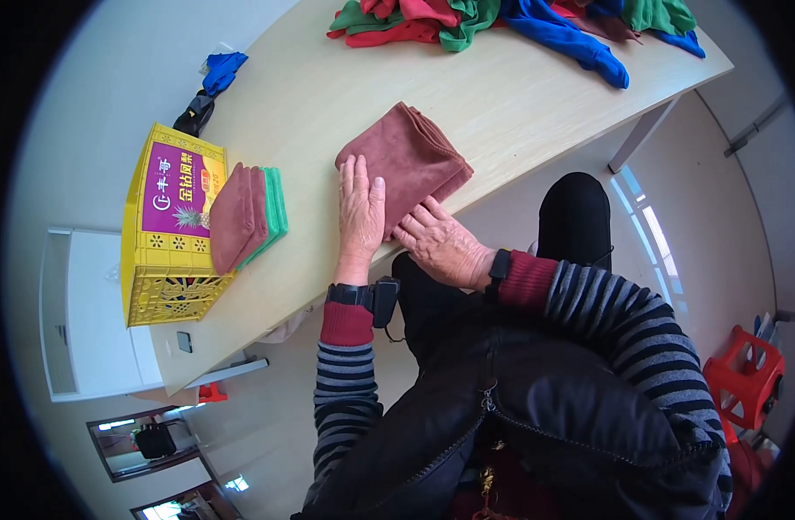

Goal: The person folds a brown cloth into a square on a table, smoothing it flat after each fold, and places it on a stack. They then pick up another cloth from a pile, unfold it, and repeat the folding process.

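Note:
A folded reddish-brown cloth (404, 165) lies on the pale table near its front edge, with layered folds along its far right side. My left hand (361, 212) rests flat on its left part, fingers straight and thumb apart. At the near edge of the cloth, my right hand (445, 247) has its fingers extended and touching the fabric; its thumb is hidden. To the left, a few folded brown cloths (237, 217) and green cloths (276, 212) form a small stack beside a yellow crate.
The yellow plastic crate (176, 269) bears a purple label. A heap of red, green and blue cloths (467, 22) spreads across the table's far side. A phone-like dark object (184, 341) lies near the left end. A red stool (744, 377) stands on the floor at right.

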A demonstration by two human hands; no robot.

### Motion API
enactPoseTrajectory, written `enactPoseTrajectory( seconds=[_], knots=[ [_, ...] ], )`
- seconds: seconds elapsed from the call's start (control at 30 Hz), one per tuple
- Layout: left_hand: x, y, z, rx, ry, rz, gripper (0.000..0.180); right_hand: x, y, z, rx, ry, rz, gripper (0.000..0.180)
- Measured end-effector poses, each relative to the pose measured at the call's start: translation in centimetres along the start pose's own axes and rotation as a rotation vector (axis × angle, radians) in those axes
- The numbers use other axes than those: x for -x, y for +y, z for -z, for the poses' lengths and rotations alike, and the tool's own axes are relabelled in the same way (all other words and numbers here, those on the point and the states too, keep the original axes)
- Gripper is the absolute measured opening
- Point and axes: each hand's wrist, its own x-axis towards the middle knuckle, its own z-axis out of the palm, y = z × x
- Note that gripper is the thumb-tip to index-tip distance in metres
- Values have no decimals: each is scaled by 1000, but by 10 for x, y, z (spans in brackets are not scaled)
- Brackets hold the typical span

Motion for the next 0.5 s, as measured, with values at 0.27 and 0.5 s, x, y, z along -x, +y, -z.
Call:
enactPoseTrajectory(
  seconds=[0.27,0.5],
  knots=[
    [5,-2,-3,-169,-45,-15,66,-24,-2,79,-351,-398,-46,49],
    [8,-5,-11,-309,-50,-121,66,-80,37,18,-100,-29,-221,60]
  ],
)
